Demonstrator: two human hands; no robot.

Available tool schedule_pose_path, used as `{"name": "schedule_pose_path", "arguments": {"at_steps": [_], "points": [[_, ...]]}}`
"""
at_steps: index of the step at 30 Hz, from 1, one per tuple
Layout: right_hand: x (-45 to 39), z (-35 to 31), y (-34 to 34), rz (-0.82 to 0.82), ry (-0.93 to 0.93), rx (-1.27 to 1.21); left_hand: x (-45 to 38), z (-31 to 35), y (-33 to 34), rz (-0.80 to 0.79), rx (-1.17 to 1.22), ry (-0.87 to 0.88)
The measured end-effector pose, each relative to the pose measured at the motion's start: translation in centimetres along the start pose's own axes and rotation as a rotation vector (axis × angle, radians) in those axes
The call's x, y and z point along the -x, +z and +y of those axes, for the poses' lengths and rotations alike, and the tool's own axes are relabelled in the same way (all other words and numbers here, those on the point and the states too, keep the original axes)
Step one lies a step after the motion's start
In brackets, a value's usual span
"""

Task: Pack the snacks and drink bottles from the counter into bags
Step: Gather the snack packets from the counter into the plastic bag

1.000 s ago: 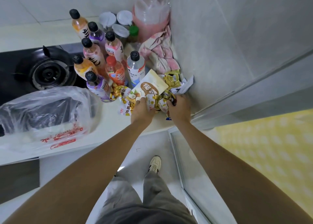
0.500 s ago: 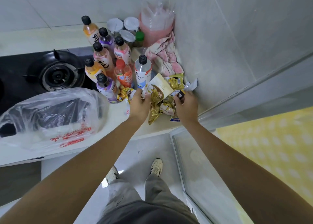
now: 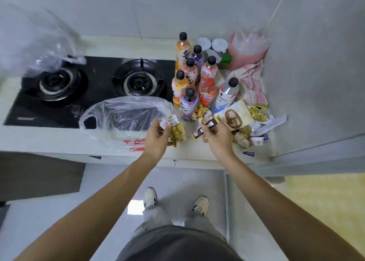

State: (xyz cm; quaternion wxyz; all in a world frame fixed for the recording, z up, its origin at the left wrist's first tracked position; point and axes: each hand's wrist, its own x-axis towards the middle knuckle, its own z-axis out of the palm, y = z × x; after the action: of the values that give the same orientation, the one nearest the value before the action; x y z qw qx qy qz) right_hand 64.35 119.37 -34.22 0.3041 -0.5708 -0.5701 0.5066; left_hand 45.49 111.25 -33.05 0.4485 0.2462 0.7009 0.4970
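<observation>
Both hands have lifted away from the snack pile at the counter's right corner: the left hand now grips yellow-green snack packets beside the clear plastic bag, the right hand pinches a dark snack bar. Eight drink bottles stand on the pale counter, right of a two-burner gas stove, against grey tiled walls.

A home kitchen: a black two-burner gas hob is set into a pale counter against tiled walls.
</observation>
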Motion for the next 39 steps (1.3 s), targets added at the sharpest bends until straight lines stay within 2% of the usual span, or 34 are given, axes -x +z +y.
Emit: {"name": "schedule_pose_path", "arguments": {"at_steps": [4,10,16,19,24,29,39], "points": [[0.1,-2.5,6.7,-0.107,-0.026,0.041,-0.4,-0.3,-6.4,0.126,-0.027,-0.014],[-1.5,-4.1,15.6,-0.204,-0.045,0.175,-2.9,-0.8,-13.2,0.208,-0.070,-0.033],[-3.4,-5.1,21.5,-0.245,0.026,0.288,-7.3,-1.3,-16.3,0.158,-0.173,-0.089],[-4.0,-4.7,23.1,-0.262,0.011,0.365,-8.8,-1.7,-17.1,0.114,-0.315,-0.103],[-3.4,-4.6,22.4,-0.207,0.020,0.394,-7.7,-1.7,-18.0,0.140,-0.526,0.075],[-1.4,-3.9,19.3,-0.110,-0.015,0.351,-5.7,-1.2,-16.2,0.029,-0.557,0.173],[1.8,1.7,5.2,0.145,0.064,0.286,-3.1,-0.7,-2.2,-0.248,-0.627,0.267]]}}
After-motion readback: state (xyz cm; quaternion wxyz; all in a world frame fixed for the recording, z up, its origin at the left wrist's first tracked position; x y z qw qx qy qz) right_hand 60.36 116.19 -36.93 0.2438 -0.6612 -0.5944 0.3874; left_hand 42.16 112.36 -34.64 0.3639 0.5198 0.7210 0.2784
